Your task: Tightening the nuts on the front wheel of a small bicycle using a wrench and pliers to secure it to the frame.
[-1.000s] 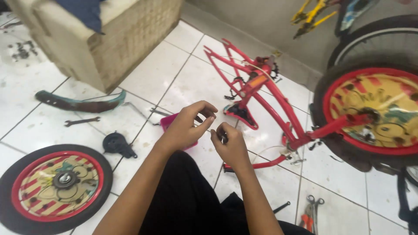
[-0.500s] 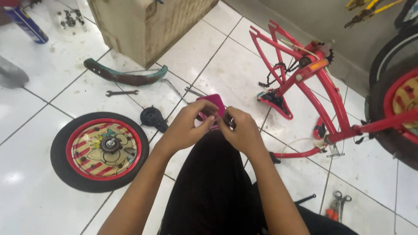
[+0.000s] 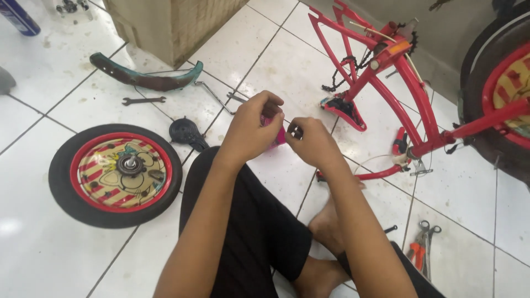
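Seated on the white tiled floor [image 3: 66,259], the person holds both hands together over the lap. The left hand [image 3: 251,129] has its grip closed round a small pink part [image 3: 279,135], which now sits almost hidden between the fingers, whereas half a second ago more of its pink face showed above them. The right hand [image 3: 312,143] pinches a small dark metal piece [image 3: 295,131] touching the pink part's end, closer in than a second ago, when the two hands were a little apart; I judge a fitting or turning action is under way. The loose wheel [image 3: 115,174] lies flat to the left, near a black saddle [image 3: 186,133], a spanner [image 3: 142,101] and a mudguard [image 3: 144,77]. The red bicycle frame [image 3: 397,83] lies to the right, pliers [image 3: 422,251] near it.
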